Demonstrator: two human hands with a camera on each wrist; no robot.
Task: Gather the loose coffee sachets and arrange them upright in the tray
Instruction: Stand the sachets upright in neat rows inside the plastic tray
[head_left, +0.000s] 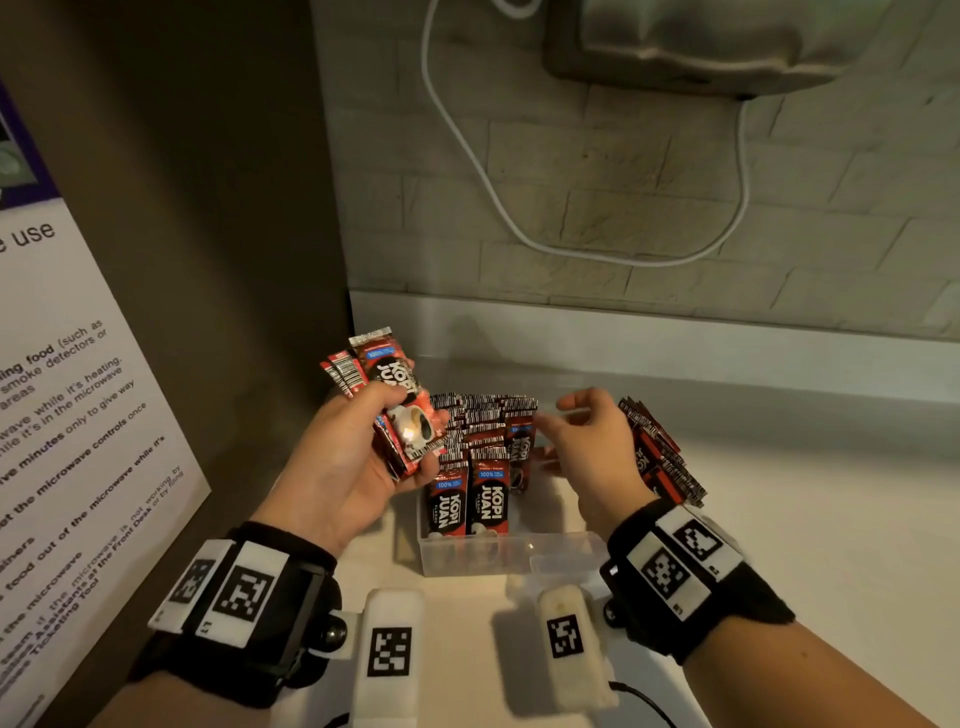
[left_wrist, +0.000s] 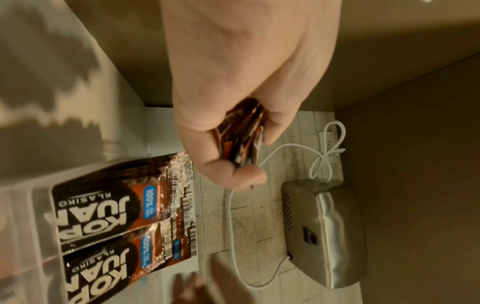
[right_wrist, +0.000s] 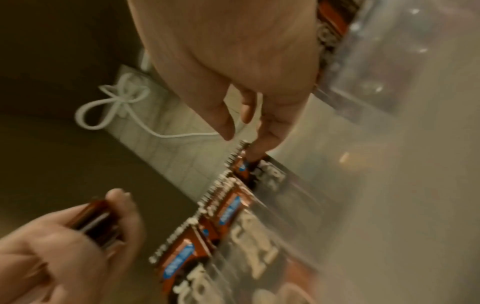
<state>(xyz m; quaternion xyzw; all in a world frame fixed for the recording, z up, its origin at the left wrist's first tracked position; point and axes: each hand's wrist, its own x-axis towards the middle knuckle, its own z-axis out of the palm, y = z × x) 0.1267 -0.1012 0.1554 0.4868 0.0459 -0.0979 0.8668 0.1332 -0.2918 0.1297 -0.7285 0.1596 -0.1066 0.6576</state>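
Note:
My left hand (head_left: 415, 421) grips a fanned bundle of red and black coffee sachets (head_left: 387, 374), held up to the left of a clear plastic tray (head_left: 509, 558). In the left wrist view the left hand (left_wrist: 259, 158) has its thumb and fingers curled round the bundle (left_wrist: 241, 139). Several sachets (head_left: 478, 467) stand upright in rows in the tray's left part. My right hand (head_left: 553, 415) hovers over the tray with loosely extended fingers and holds nothing. In the blurred right wrist view, one of its fingertips (right_wrist: 257, 152) touches the top of the far row (right_wrist: 233, 164).
Another stack of sachets (head_left: 660, 452) leans behind my right hand on the white counter (head_left: 805, 519). A white cable (head_left: 467, 156) hangs down the brick wall from a metal appliance (head_left: 701, 47). A brown side panel carrying a printed notice (head_left: 78, 415) closes the left.

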